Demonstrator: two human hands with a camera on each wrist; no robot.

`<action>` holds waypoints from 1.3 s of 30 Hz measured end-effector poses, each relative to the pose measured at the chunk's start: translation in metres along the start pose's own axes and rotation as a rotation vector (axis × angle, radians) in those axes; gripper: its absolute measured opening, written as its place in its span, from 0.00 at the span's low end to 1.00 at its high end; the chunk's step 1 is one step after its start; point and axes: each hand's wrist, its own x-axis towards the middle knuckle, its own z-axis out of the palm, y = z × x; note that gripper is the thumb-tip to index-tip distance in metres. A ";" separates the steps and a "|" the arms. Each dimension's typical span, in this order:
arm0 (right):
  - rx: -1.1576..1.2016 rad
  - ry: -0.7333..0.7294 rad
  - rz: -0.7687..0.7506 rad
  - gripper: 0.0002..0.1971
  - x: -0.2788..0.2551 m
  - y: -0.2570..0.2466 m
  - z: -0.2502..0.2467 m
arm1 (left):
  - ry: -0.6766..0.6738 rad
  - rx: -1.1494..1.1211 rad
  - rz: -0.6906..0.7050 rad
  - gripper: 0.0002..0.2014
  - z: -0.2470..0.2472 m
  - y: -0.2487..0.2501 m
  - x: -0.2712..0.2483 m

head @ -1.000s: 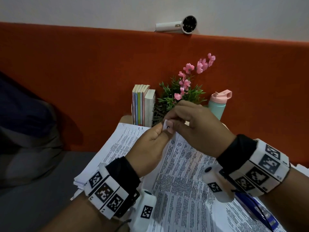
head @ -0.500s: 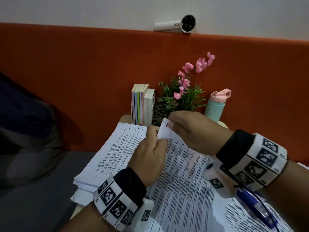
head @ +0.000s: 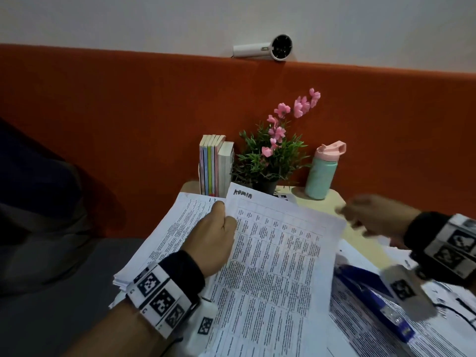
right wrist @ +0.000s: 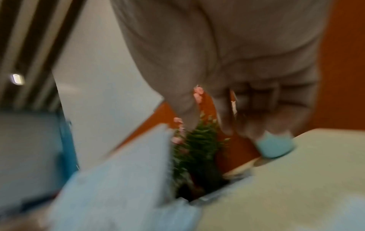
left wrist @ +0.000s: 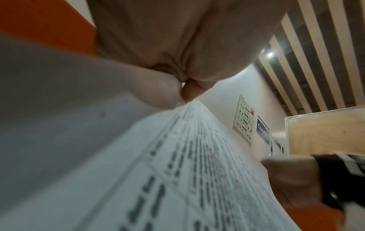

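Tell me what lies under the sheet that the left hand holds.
A stack of printed papers shows past the left edge of the sheet. What lies beneath its middle is covered.

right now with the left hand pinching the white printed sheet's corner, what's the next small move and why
Probably lower the right hand onto the blue stapler lying just below it: the left hand pinches the white printed sheet at its top corner, and the blurred right hand is off it.

raised sheet (head: pixel 278 253), books (head: pixel 215 168), plant (head: pixel 270 161) and bottle (head: pixel 322 173) crowd the table (head: pixel 332 204).
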 end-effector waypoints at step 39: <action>1.170 0.375 -0.306 0.14 -0.041 -0.130 0.061 | -0.048 0.265 0.142 0.06 0.028 0.051 -0.029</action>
